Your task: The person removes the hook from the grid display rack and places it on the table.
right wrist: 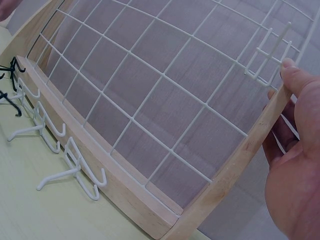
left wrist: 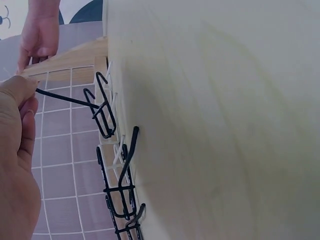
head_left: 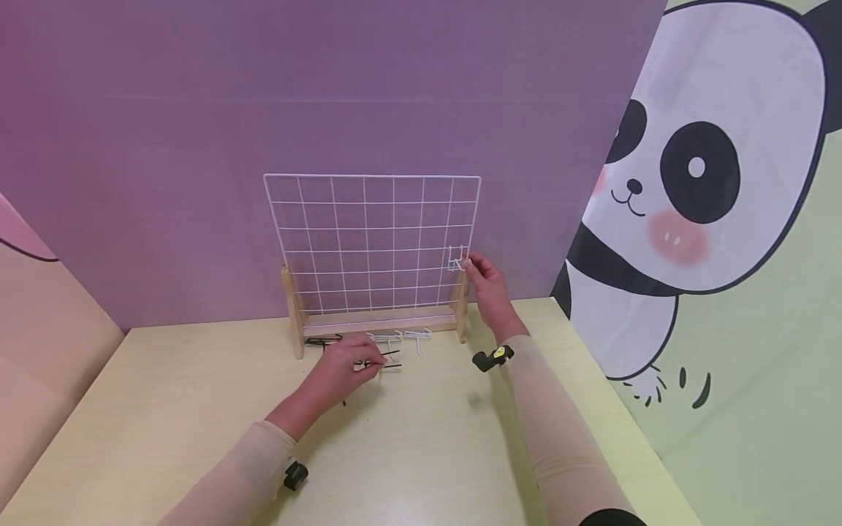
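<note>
My left hand (head_left: 346,363) pinches the prong of a black wire hook (left wrist: 102,114) between thumb and fingers, low in front of the rack. At the right side my right hand (head_left: 489,288) grips the edge of the white wire grid (head_left: 381,228), thumb in front and fingers behind it. Right beside that thumb, a white double-wire hook (right wrist: 270,57) hangs on the grid. The grid stands upright in a wooden stand (right wrist: 125,210). White hooks (right wrist: 75,165) lean along its base, with more black hooks (left wrist: 120,187) to their left, partly hidden by my left hand in the head view.
A pale wooden table (head_left: 197,394) carries the rack near its back edge. Behind it rises a purple wall panel (head_left: 164,183), and a panda picture (head_left: 684,183) covers the wall on the right.
</note>
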